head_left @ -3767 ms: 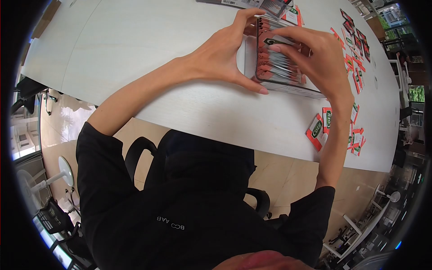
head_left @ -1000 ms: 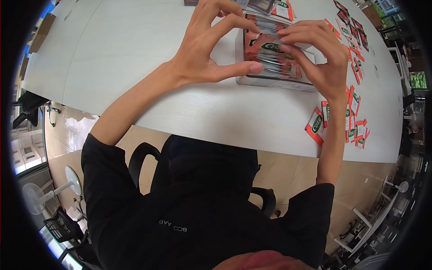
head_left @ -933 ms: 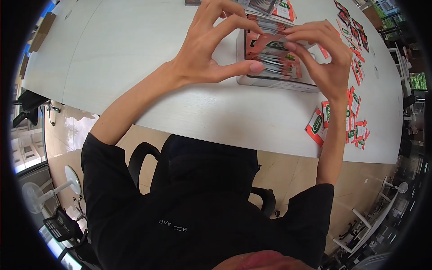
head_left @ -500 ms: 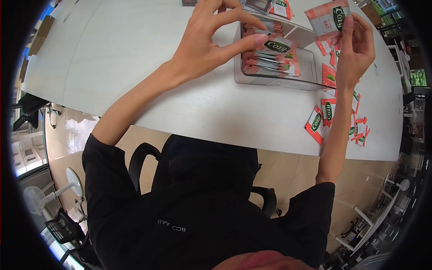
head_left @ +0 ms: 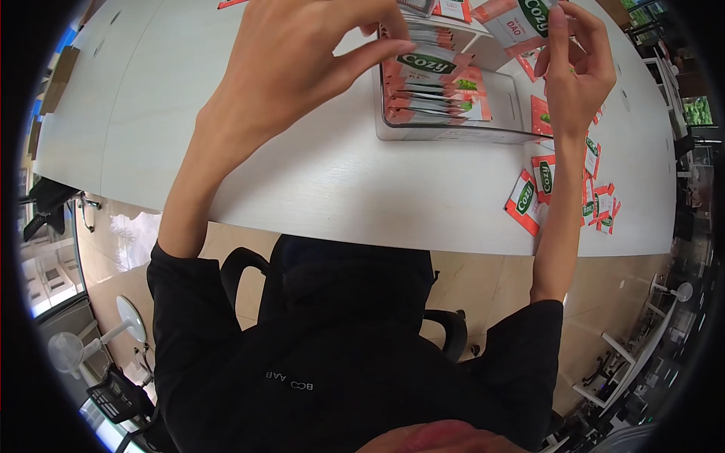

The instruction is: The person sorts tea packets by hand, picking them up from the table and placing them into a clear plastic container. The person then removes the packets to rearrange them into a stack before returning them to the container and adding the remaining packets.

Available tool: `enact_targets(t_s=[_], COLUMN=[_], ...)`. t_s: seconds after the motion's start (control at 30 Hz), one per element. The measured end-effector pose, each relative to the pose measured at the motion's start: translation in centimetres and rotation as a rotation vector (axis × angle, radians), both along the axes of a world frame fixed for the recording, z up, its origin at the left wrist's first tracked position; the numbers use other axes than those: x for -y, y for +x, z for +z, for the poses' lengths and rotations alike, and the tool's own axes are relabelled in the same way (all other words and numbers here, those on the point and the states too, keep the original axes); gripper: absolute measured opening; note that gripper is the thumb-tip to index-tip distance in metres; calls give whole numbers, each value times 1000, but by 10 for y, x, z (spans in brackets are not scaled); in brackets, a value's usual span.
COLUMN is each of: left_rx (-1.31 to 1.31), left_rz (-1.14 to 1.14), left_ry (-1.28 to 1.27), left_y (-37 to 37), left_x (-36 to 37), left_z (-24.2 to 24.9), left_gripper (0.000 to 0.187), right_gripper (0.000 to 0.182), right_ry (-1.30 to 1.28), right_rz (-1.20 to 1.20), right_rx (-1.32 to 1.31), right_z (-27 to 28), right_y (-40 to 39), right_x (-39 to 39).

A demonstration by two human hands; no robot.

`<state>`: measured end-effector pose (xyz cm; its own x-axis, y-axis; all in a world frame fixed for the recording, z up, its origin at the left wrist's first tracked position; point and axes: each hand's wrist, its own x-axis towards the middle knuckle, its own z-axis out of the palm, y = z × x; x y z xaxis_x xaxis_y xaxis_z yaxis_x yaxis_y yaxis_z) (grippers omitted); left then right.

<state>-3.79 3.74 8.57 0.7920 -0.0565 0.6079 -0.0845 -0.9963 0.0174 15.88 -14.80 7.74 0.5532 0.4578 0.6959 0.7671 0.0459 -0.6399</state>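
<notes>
Cozy sachet (head_left: 513,27) is up in the air over the far right part of the see-through box (head_left: 434,136), pinched between the thumb and fingers of the right hand (head_left: 578,72). That hand is pretty much closed on the sachet's right edge, other fingers curled in, and you can read "Cozy" plus "ĐÀO" on the wrapper.

Left hand (head_left: 291,64) is over the left end of the box, thumb and index fingertips nearly together at the upper left corner of a tilted sachet (head_left: 424,66). Can't honestly tell if it's gripping that one or just touching it. The tilted one leans on a tight row of sachets (head_left: 423,106) packed on edge along the left side of the box, with one more showing its wide face (head_left: 476,92) at the right end of that row.

Box itself is sitting on a white table (head_left: 340,200). Loose red-and-white packets are lying around to the right of the box: one right beside its wall (head_left: 541,115), a pair (head_left: 522,202) nearer the person, and a messy little heap (head_left: 604,205) further out. Another packet (head_left: 453,9) is on the far side of the box, cut off by the edge of the view.
</notes>
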Motion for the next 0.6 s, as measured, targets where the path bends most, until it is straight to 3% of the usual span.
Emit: enact_targets(t_s=[0.1, 0.17, 0.3, 0.4, 0.47, 0.6], left_rx=[52, 2, -13, -60, -45, -34], left_rz=[-89, -96, -95, -91, -132, -143], left_ry=[99, -34, -65, -170, -484, -525], left_y=[5, 6, 5, 6, 9, 10], left_x=[-3, 4, 6, 8, 5, 10], left_z=[-21, -25, -28, -32, -35, -36], left_gripper=[21, 20, 20, 19, 20, 34], right_gripper=[6, 6, 6, 8, 9, 3], right_ry=[28, 57, 0, -39, -59, -170], right_rz=[3, 5, 34, 49, 40, 52], right_rx=[74, 129, 222, 249, 267, 368], right_z=[-9, -13, -14, -12, -10, -6], right_y=[3, 6, 3, 3, 7, 24], right_x=[-3, -4, -3, -2, 2, 15])
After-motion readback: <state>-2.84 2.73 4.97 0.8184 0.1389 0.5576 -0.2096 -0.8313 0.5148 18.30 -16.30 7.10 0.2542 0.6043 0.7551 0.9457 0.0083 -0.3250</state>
